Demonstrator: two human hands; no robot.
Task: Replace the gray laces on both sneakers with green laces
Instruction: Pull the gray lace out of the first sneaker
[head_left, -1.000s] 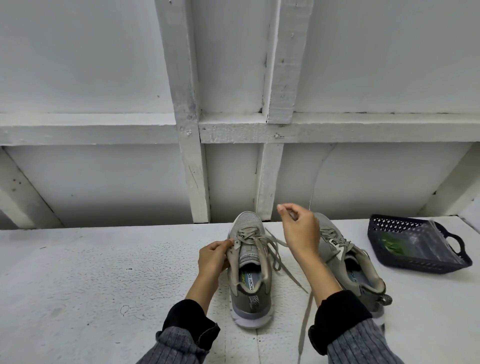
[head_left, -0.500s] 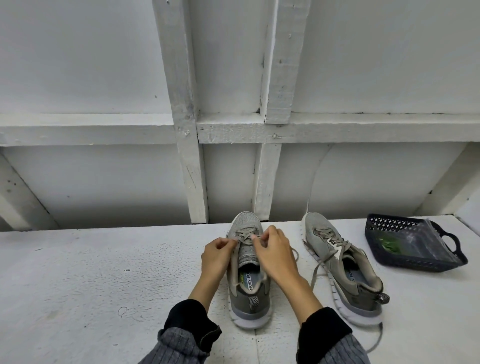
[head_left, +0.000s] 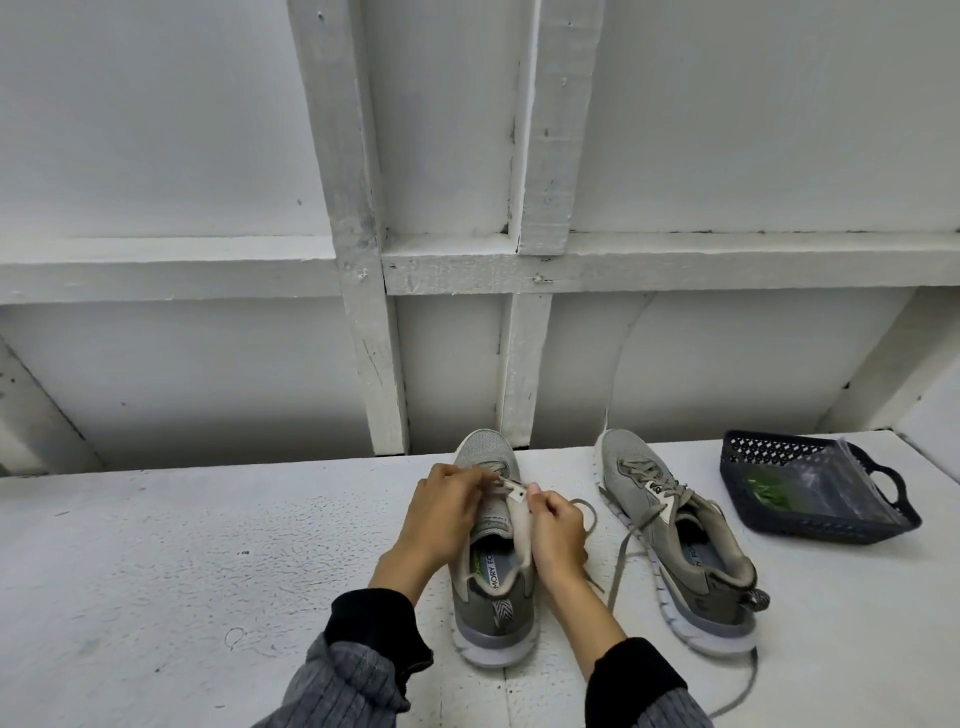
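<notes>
We worked at the near sneaker (head_left: 493, 561), our left hand (head_left: 441, 512) pinching its gray lace (head_left: 587, 512) at the upper eyelets, our right hand (head_left: 558, 525) gripping the eyelet flap. A hard tug risked snagging the lace and dragging the shoe. Beyond, the second sneaker (head_left: 675, 535) stayed laced; the green laces (head_left: 769, 491) waited bagged in the basket (head_left: 748, 460).

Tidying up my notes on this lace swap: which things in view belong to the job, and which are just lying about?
In the job:
gray mesh sneaker being unlaced
second gray mesh sneaker
loose gray laces
green laces in a clear plastic bag
left hand
right hand

Lying about:
dark blue plastic basket
white painted tabletop
</notes>
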